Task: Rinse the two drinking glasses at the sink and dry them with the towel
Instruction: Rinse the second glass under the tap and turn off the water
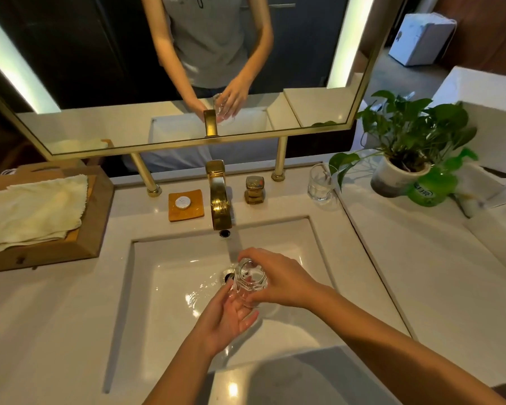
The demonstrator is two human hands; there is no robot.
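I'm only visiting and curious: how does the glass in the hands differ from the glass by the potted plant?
The held glass is tipped over the sink; the counter glass stands upright beside the plant. The right hand grips the held glass, with the left hand open beneath it; nothing touches the counter glass. Both are clear and see-through.

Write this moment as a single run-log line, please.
step: rinsing | right hand grips glass over sink | left hand palm-up beneath it | second glass upright on counter | towel on wooden tray
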